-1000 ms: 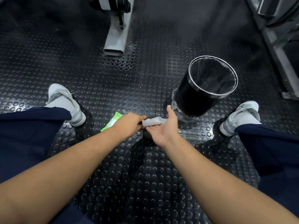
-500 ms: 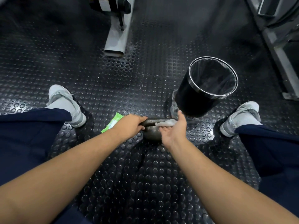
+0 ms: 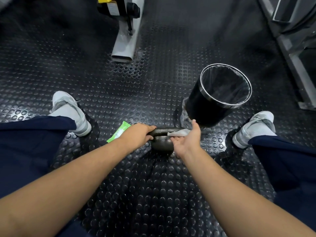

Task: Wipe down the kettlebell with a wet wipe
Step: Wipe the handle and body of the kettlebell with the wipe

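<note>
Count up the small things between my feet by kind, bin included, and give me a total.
kettlebell: 1
wet wipe: 1
green wipe packet: 1
lined bin: 1
Total: 4

Two bare forearms reach forward and meet at the kettlebell [image 3: 162,143]. The left hand [image 3: 136,136], knuckles up, grips the left end of its handle. The right hand [image 3: 187,141], palm turned inward and thumb raised, holds a wet wipe [image 3: 177,133] against the handle's right end, fingers curled beneath.
</note>
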The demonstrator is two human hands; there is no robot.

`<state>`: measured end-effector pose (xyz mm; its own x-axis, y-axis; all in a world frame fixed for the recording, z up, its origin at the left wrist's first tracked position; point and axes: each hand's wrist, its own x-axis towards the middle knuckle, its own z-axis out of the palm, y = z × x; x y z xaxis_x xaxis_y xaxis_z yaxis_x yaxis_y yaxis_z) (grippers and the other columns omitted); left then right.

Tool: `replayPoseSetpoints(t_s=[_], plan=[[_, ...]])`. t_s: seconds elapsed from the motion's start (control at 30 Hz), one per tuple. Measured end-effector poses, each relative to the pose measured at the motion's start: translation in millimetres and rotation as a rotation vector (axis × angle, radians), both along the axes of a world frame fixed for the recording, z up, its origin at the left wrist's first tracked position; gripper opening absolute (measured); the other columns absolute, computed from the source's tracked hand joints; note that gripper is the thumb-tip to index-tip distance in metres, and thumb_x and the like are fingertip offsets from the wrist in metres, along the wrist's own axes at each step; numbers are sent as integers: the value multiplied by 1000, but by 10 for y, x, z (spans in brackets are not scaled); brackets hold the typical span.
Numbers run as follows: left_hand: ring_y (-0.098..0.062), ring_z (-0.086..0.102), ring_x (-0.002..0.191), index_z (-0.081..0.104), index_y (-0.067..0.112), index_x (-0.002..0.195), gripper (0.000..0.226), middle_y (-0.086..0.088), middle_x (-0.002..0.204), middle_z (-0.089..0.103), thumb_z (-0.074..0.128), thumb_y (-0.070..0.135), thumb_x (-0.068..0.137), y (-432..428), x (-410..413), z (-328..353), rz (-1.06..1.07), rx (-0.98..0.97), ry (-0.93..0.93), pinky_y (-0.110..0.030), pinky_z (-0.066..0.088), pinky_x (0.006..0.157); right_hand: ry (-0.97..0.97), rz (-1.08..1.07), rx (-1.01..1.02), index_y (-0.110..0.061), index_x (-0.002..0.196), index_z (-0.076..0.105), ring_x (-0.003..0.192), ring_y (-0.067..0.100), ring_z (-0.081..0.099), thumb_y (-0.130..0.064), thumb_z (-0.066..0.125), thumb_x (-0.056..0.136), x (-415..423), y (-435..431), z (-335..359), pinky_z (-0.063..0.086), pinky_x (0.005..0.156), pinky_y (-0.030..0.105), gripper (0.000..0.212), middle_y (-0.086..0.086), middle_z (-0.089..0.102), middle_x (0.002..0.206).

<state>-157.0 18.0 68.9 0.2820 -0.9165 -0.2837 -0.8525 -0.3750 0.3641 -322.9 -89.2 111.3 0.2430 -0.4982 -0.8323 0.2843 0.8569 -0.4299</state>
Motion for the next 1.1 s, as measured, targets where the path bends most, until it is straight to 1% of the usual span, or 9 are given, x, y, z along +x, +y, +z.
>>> replayPoseSetpoints(t_s=[0.07,0.2,0.37,0.5,0.63,0.8,0.9,1.03,1.1], plan=[[-21,62,125,47,28,151,55,1,142,62,64,31,100,-8,-9,16,-6,2,-11,-36,50,105,-5,46,0,7,126,51,140,43,47,-55,56,100,128,88,6,29,125,51,68,45,65,111],[-21,61,127,46,25,153,56,-1,145,60,64,28,100,-12,-25,28,-22,-4,-22,-37,49,106,-184,176,65,0,159,24,141,44,46,-66,62,91,170,255,-50,31,123,52,103,38,49,143],[-22,61,126,46,28,153,55,0,143,61,63,32,100,8,-5,0,-9,5,-15,-35,50,104,-168,-49,58,-1,146,50,124,40,61,-72,57,91,-16,67,-197,44,113,55,90,26,62,133],[-21,58,130,46,27,153,56,1,146,59,64,31,100,-3,-6,-49,-10,-11,-20,-33,46,109,-176,-91,58,0,123,61,101,37,70,-74,52,92,139,181,-22,58,79,48,80,24,70,114],[-22,62,124,49,25,151,54,-1,143,61,64,23,99,-14,-26,-47,-9,-43,-34,-32,48,106,-191,-24,26,-6,134,61,112,32,71,-74,59,89,315,416,-59,50,109,45,82,17,76,117],[-21,59,129,46,28,153,56,1,147,58,63,31,100,-14,-12,-66,-12,-26,-19,-33,47,108,-241,-113,57,-1,131,57,120,39,63,-77,51,91,187,203,-29,51,100,49,86,19,66,129],[-20,59,130,44,29,153,57,2,147,58,63,31,100,-13,-11,-87,1,-21,-11,-31,46,108,-189,-147,40,-5,149,46,143,33,47,-78,48,92,169,170,-36,33,121,47,93,17,51,152],[-20,64,120,46,28,152,56,1,144,60,63,23,100,-12,-31,-82,18,-20,-30,-28,48,100,-212,87,-28,-5,135,61,121,33,68,-76,54,89,300,428,-142,43,117,47,85,17,75,120],[-20,64,120,47,27,152,55,1,144,60,63,21,99,-21,-36,-67,22,-21,-26,-27,48,99,-218,110,-26,-5,134,62,116,32,70,-77,55,89,283,419,-139,47,112,47,85,16,76,117]])
